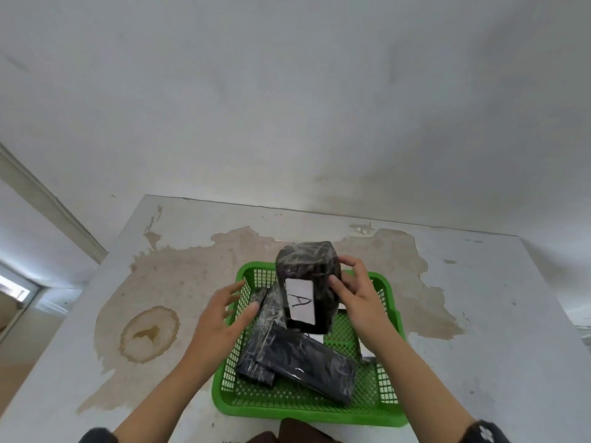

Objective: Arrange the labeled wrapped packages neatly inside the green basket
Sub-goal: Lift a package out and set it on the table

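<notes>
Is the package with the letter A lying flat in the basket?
No, the right hand holds the A package above the green basket.

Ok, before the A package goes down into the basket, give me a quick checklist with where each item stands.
1. Grip on the A package: ok, right hand clamps its right side.
2. Left hand free to guide: ok, open and apart from the package.
3. Label readable: ok, the white label with A faces the camera.
4. Landing spot in the green basket: not ok, two dark packages lie askew across the floor.
5. Labels on those packages: cannot tell, none shows.
6. Basket steady on the table: ok, it sits flat.
</notes>
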A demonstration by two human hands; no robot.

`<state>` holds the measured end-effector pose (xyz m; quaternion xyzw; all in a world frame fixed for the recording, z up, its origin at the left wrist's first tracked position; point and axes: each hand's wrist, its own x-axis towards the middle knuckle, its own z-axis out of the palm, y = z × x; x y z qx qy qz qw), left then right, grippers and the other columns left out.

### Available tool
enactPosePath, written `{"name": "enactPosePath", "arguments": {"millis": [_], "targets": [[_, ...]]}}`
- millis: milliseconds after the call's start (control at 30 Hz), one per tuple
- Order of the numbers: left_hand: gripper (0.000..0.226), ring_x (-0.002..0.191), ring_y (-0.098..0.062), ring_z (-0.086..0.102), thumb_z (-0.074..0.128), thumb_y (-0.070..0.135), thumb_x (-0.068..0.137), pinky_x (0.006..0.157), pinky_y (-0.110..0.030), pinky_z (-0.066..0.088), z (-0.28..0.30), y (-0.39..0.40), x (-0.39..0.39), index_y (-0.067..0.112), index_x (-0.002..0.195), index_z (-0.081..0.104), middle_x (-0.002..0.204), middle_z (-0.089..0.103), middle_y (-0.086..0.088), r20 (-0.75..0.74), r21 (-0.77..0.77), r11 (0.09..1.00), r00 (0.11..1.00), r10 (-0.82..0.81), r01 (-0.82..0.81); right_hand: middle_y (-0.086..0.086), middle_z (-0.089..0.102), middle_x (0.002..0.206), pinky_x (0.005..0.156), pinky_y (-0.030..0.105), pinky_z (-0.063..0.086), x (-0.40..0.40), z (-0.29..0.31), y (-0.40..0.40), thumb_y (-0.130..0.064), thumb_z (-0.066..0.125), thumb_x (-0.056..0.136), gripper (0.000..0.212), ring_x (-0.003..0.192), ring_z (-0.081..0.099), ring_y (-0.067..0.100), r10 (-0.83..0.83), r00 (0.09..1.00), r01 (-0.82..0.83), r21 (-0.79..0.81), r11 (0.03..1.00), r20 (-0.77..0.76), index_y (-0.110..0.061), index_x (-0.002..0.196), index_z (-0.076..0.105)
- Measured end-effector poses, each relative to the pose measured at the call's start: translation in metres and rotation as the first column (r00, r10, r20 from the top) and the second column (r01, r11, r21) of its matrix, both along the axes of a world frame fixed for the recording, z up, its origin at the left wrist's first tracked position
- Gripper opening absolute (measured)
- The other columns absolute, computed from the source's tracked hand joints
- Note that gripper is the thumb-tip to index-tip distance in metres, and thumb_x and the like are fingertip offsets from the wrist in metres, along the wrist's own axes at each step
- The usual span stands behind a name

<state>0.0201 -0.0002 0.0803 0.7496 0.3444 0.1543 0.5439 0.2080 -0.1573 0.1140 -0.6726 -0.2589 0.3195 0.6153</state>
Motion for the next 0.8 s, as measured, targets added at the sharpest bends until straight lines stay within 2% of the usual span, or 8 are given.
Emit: {"name": "enactPosePath", "arguments": {"millis": [133, 300, 367, 467, 567, 667, 733, 800], "targets": [[0.080, 0.115, -0.006, 0.059, 0.067, 0.064, 0.068, 0.090, -0.032, 0.053, 0.027, -0.020, 0.028, 0.067, 0.131, 0.017, 0.135, 0.044, 0.021, 0.212, -0.317, 0.892, 0.940, -0.266, 0.323, 0.007, 0.075, 0.085, 0.055, 0.030, 0.057, -0.005, 0.011, -0.030, -0.022, 0.056, 0.087, 0.021, 0.071, 0.071, 0.022, -0.018, 0.965, 0.017, -0.005, 1.000, -0.263, -0.021, 0.108, 0.055], [0.086, 0.123, -0.030, 0.053, 0.081, 0.048, 0.064, 0.079, -0.049, 0.057, 0.028, -0.044, 0.057, 0.062, 0.131, 0.030, 0.146, 0.036, -0.008, 0.285, -0.495, 0.764, 0.908, -0.308, 0.414, -0.002, 0.069, 0.112, 0.088, 0.037, 0.051, -0.003, 0.010, -0.065, -0.057, 0.032, 0.088, 0.049, 0.104, 0.062, 0.013, -0.140, 0.930, 0.081, -0.181, 0.980, -0.340, -0.027, 0.111, 0.063], [0.075, 0.112, -0.026, 0.062, 0.083, 0.044, 0.062, 0.073, -0.048, 0.058, 0.022, -0.055, 0.067, 0.053, 0.126, 0.045, 0.142, 0.043, -0.006, 0.290, -0.519, 0.775, 0.927, -0.236, 0.360, -0.010, 0.057, 0.127, 0.091, 0.027, 0.045, -0.005, 0.014, -0.076, -0.062, 0.031, 0.088, 0.052, 0.111, 0.052, 0.000, -0.136, 0.971, 0.085, -0.251, 0.964, -0.196, -0.033, 0.125, 0.052], [0.065, 0.097, -0.019, 0.069, 0.084, 0.042, 0.056, 0.067, -0.045, 0.060, 0.017, -0.075, 0.079, 0.046, 0.114, 0.055, 0.127, 0.058, -0.003, 0.286, -0.582, 0.786, 0.957, -0.040, 0.206, -0.030, 0.045, 0.128, 0.084, 0.011, 0.040, -0.017, 0.017, -0.093, -0.067, 0.064, 0.068, 0.070, 0.109, 0.044, -0.019, 0.047, 0.983, 0.027, -0.396, 0.918, 0.177, -0.049, 0.130, 0.038], [0.069, 0.096, -0.013, 0.069, 0.079, 0.044, 0.058, 0.068, -0.043, 0.060, 0.014, -0.091, 0.087, 0.041, 0.120, 0.051, 0.125, 0.058, 0.000, 0.246, -0.612, 0.772, 0.969, -0.022, 0.173, -0.030, 0.047, 0.122, 0.084, 0.011, 0.044, -0.021, 0.002, -0.107, -0.048, 0.079, 0.063, 0.073, 0.109, 0.046, -0.016, 0.006, 0.957, 0.107, -0.373, 0.922, 0.291, -0.049, 0.126, 0.041], [0.067, 0.100, -0.009, 0.062, 0.065, 0.048, 0.073, 0.081, -0.037, 0.056, 0.011, -0.092, 0.087, 0.035, 0.134, 0.039, 0.135, 0.045, 0.004, 0.152, -0.505, 0.854, 0.987, -0.053, 0.124, -0.025, 0.056, 0.112, 0.077, 0.018, 0.052, -0.004, -0.013, -0.121, -0.019, 0.079, 0.069, 0.065, 0.100, 0.055, -0.009, -0.261, 0.902, 0.356, -0.251, 0.900, 0.345, -0.052, 0.116, 0.047], [0.055, 0.108, -0.013, 0.056, 0.057, 0.048, 0.083, 0.093, -0.041, 0.049, 0.004, -0.078, 0.083, 0.035, 0.134, 0.038, 0.135, 0.043, 0.008, 0.034, -0.263, 0.963, 0.998, -0.051, 0.058, -0.019, 0.054, 0.110, 0.076, 0.013, 0.044, 0.016, -0.028, -0.135, -0.015, 0.077, 0.072, 0.064, 0.096, 0.055, -0.003, -0.434, 0.788, 0.559, -0.213, 0.802, 0.436, -0.045, 0.120, 0.047], [0.042, 0.115, -0.017, 0.052, 0.053, 0.042, 0.089, 0.099, -0.045, 0.044, -0.006, -0.059, 0.077, 0.031, 0.129, 0.046, 0.133, 0.048, 0.006, -0.047, -0.063, 0.997, 0.998, -0.049, 0.046, -0.003, 0.047, 0.114, 0.086, 0.022, 0.043, 0.032, -0.049, -0.149, -0.016, 0.073, 0.077, 0.058, 0.101, 0.052, 0.013, -0.526, 0.698, 0.688, -0.251, 0.680, 0.486, -0.030, 0.127, 0.047]]}}
